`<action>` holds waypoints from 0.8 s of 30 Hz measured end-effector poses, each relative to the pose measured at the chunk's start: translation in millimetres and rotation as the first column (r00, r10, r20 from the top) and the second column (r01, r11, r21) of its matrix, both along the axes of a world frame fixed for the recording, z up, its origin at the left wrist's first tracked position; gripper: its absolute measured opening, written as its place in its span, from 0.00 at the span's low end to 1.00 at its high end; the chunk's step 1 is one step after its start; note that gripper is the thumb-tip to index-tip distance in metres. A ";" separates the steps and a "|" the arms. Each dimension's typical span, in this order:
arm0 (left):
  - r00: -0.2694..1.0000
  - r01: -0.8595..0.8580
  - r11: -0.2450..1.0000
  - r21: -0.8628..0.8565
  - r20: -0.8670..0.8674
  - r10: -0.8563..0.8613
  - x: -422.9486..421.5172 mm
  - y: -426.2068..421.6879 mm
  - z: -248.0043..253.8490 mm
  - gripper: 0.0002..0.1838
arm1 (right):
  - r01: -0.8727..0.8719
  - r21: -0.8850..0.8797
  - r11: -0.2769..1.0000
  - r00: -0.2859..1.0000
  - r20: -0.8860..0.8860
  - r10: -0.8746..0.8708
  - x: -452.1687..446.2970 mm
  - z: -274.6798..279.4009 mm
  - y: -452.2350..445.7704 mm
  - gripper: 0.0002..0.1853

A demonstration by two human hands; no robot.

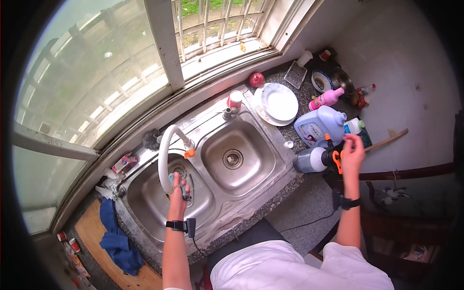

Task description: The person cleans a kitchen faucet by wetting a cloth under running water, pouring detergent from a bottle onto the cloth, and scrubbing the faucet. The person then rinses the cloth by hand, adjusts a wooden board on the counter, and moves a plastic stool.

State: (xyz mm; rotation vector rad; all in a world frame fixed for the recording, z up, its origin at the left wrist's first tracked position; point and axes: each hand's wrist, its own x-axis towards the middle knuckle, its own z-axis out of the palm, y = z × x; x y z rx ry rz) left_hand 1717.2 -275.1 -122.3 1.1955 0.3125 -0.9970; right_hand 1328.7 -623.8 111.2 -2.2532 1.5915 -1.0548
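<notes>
Over the left basin (pixel 140 200) of a steel double sink, my left hand (pixel 179 193) is closed around a small blue-green cloth (pixel 184 186), partly hidden by the fingers. The white curved faucet (pixel 164 150) comes down right beside that hand. My right hand (pixel 354 153) is at the counter's right end, fingers loosely curled and apart. It is right next to the black head and orange trigger of a spray bottle (pixel 311 160); whether it touches them I cannot tell. Behind the spray bottle stands a lilac detergent jug (pixel 314 126), and a small white cap (pixel 289 144) lies near it.
Stacked white plates (pixel 279 102), a pink bottle (pixel 326 98) and a bowl (pixel 321 82) crowd the back right. A paper cup (pixel 235 99) stands behind the right basin (pixel 237 166). Left of the sink, a blue cloth (pixel 118 246) lies over a wooden board (pixel 92 227).
</notes>
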 end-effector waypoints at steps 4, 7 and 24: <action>0.985 0.135 0.990 -0.040 0.118 -0.130 1.0 4.7 -11.6 0.12 | -0.003 0.435 0.901 1.000 -0.025 0.015 -123.3 -35.4 -99.6 0.11; 0.980 0.172 0.985 -0.018 0.107 -0.169 0.9 3.4 -6.6 0.17 | -0.140 0.825 0.548 0.977 0.206 -0.061 -138.7 -52.7 -121.8 0.25; 0.988 -0.034 0.988 -0.153 -0.151 0.010 -9.4 -13.7 13.5 0.23 | -0.428 0.752 0.501 0.895 0.429 0.122 -125.6 -154.9 -162.4 0.29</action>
